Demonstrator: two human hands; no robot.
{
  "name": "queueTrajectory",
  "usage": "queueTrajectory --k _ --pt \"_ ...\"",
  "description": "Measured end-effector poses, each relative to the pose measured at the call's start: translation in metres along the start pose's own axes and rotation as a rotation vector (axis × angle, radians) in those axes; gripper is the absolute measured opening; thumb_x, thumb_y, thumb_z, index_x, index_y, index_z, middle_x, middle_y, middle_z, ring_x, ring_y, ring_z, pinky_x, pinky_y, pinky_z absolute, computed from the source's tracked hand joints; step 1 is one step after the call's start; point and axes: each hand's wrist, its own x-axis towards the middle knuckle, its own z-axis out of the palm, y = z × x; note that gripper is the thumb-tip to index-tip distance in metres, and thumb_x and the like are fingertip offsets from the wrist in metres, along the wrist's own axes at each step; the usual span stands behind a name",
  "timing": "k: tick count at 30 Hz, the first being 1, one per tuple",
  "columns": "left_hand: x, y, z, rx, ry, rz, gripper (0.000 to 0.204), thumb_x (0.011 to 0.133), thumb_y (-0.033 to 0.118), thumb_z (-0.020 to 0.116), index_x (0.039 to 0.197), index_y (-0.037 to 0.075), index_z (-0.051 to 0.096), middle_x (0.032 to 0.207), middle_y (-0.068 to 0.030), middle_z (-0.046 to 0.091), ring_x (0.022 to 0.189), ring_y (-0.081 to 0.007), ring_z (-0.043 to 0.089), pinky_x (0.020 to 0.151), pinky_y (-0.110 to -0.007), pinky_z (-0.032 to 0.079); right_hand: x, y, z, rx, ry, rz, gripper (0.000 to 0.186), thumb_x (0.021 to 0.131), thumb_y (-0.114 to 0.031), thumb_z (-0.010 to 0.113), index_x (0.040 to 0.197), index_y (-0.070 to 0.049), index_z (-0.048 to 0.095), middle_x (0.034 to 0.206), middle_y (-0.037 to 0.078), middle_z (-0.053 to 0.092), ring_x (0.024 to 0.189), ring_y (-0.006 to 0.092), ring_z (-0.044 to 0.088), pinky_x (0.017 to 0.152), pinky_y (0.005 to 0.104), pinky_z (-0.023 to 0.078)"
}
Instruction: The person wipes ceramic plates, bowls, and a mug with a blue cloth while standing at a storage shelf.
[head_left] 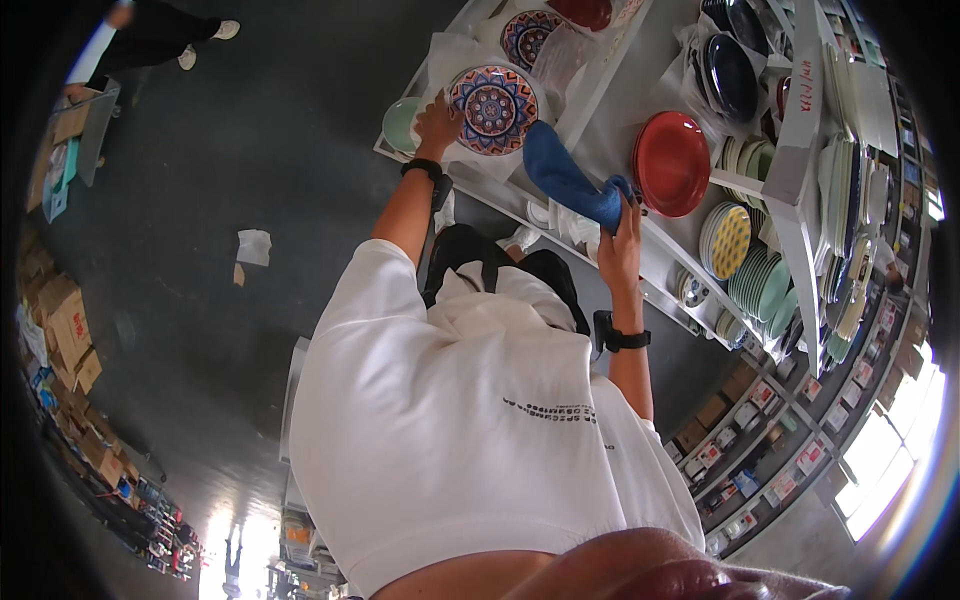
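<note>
My left hand is at the left rim of a round plate with a blue, orange and white pattern, its fingers gripping the edge. The plate lies on white wrapping on the shelf. Beneath my left hand a pale green dish shows in part. My right hand is closed on one end of a blue cloth. The cloth's other end reaches the right edge of the patterned plate. A red plate lies to the right of the cloth, apart from my hand.
Another patterned plate sits behind in white wrapping. Dark blue plates, yellow dotted plates and green plates stand along the white shelf at right. A shelf post rises there. Cardboard boxes are stacked far left; a person stands at upper left.
</note>
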Motion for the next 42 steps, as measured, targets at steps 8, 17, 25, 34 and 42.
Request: queueTrajectory --k 8,17,25,34,42 --pt "0.033 -0.014 0.021 -0.3 0.102 0.129 0.071 0.083 0.017 0.073 0.142 -0.002 0.039 0.12 -0.0312 0.061 0.112 -0.0462 0.06 0.092 -0.055 0.049 0.016 -0.007 0.01 -0.051 -0.039 -0.007 0.068 0.08 0.01 0.056 0.144 -0.004 0.041 0.15 0.029 0.037 0.136 0.0508 0.037 0.112 0.0519 0.036" --pt "0.025 0.002 0.022 -0.327 0.145 0.009 0.065 0.079 0.006 0.072 0.136 -0.002 0.042 0.108 -0.0324 0.063 0.103 -0.0484 0.062 0.086 -0.053 0.051 0.028 -0.011 0.02 -0.122 -0.033 -0.085 0.068 0.078 0.01 0.057 0.143 -0.003 0.042 0.148 0.027 0.038 0.137 0.0498 0.036 0.116 0.0578 0.029" --pt "0.042 -0.002 0.029 -0.336 0.184 0.095 0.055 0.08 0.008 0.07 0.128 -0.002 0.046 0.109 -0.0326 0.062 0.104 -0.0497 0.06 0.088 -0.053 0.05 0.062 -0.021 0.034 -0.179 -0.108 -0.182 0.068 0.079 0.005 0.061 0.143 -0.004 0.041 0.146 0.026 0.041 0.135 0.0477 0.038 0.115 0.0553 0.031" --pt "0.05 -0.016 0.04 -0.196 0.177 0.029 0.07 0.079 0.034 0.074 0.14 0.011 0.048 0.133 -0.0276 0.054 0.12 -0.0463 0.056 0.092 -0.059 0.047 0.066 -0.011 0.031 -0.077 -0.201 -0.169 0.068 0.079 0.008 0.061 0.143 -0.006 0.043 0.145 0.026 0.042 0.134 0.0479 0.04 0.111 0.0529 0.036" --pt "0.003 -0.062 0.043 -0.507 0.092 0.006 0.098 0.074 0.052 0.081 0.149 0.007 0.039 0.133 -0.0301 0.056 0.122 -0.0433 0.057 0.1 -0.052 0.048 0.0 0.035 -0.007 -0.224 -0.077 -0.135 0.072 0.073 0.018 0.05 0.14 -0.009 0.051 0.149 0.026 0.039 0.139 0.0479 0.037 0.113 0.0535 0.037"
